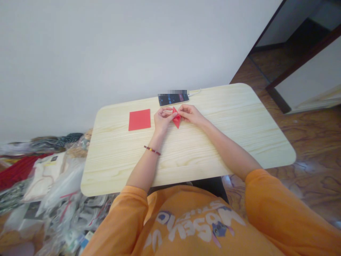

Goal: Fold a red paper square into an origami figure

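Note:
A small folded piece of red paper (177, 121) with pointed ends is held just above the wooden table, between both hands. My left hand (163, 120) pinches its left side, the thumb lying on the paper. On the other side, the thumb and fingers of my right hand (190, 113) are closed on its right edge. A flat red paper square (139, 120) lies on the table to the left of my left hand. Behind the hands is a dark phone (173, 98) with its screen lit.
The light wooden table (229, 106) has rounded corners and stands against a pale wall. A white cable (195, 93) runs from the phone. Bagged clothes and other items (61, 177) are piled left of the table; wooden floor shows at the right.

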A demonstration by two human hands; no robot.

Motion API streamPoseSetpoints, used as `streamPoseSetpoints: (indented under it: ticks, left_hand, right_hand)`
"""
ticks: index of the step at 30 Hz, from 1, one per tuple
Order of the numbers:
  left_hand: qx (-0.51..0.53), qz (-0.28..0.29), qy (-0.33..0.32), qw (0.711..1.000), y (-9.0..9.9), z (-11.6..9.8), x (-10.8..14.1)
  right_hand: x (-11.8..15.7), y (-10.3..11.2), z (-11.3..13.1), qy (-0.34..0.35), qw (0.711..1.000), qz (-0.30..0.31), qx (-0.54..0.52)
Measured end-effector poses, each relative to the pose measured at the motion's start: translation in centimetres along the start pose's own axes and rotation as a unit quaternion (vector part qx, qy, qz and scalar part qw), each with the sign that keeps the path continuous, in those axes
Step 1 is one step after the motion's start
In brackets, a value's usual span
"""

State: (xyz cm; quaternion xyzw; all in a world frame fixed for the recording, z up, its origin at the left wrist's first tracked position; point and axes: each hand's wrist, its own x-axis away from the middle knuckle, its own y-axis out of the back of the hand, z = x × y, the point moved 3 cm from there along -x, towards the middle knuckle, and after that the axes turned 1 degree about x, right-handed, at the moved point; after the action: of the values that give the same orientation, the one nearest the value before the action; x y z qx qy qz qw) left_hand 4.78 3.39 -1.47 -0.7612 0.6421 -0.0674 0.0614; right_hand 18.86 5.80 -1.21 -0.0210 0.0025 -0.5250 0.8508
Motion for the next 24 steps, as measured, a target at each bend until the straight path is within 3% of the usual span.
streamPoseSetpoints:
  ticks: [5, 14, 24]
  left_hand:
    - [-0.02, 0.007, -0.043, 0.999, 0.1, -0.4, 0.1]
    - [-0.081, 0.006, -0.07, 0.994, 0.5, -1.2, 0.2]
    - [-0.081, 0.008, -0.099, 0.992, 0.5, -1.1, 0.2]
  right_hand:
    - [-0.3, 0.2, -0.5, -0.014, 0.999, 0.001, -0.031]
    - [-0.3, 0.5, -0.5, 0.003, 1.0, -0.015, -0.005]
    - [-0.4, 0.5, -0.5, 0.003, 1.0, -0.011, -0.005]
